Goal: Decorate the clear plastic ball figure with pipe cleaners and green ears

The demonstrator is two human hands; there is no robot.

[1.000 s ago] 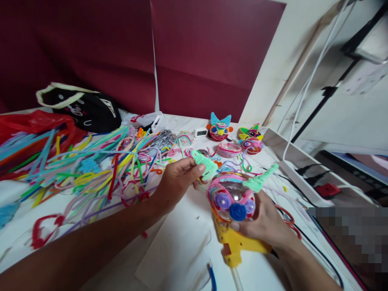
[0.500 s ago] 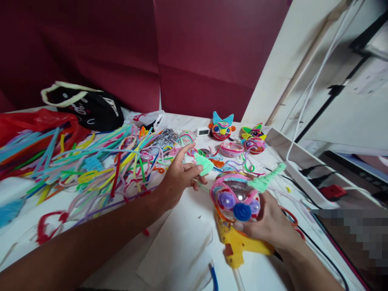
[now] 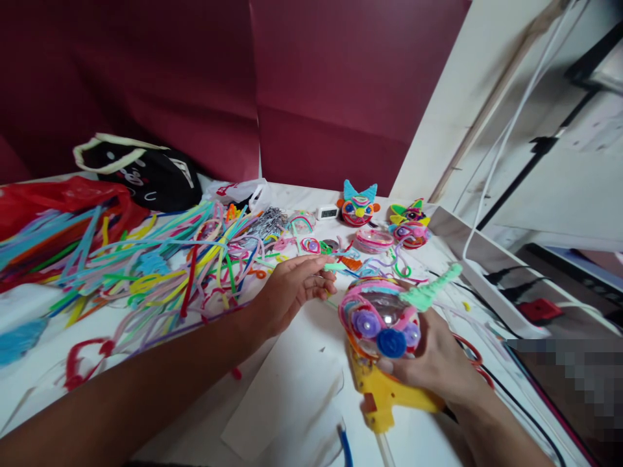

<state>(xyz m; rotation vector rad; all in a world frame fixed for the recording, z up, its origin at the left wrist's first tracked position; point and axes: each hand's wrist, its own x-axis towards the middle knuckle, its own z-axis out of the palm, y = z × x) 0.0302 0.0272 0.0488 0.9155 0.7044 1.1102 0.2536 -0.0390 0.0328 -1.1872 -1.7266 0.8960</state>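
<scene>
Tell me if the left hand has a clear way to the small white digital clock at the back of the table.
Probably yes. The left hand is open and lies low on the table; between it and the clock are only flat pipe cleaner loops, nothing tall. It would need to stretch forward.

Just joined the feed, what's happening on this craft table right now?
A person is making pipe-cleaner ornaments. The right hand holds a round ornament wrapped in pink coils, with a mint green horn sticking out, above a yellow glue gun lying on the table. The left hand rests flat beside it, fingertips on a second mint green piece. A loose pile of pipe cleaners lies to the left; finished ornaments sit at the back.
</scene>
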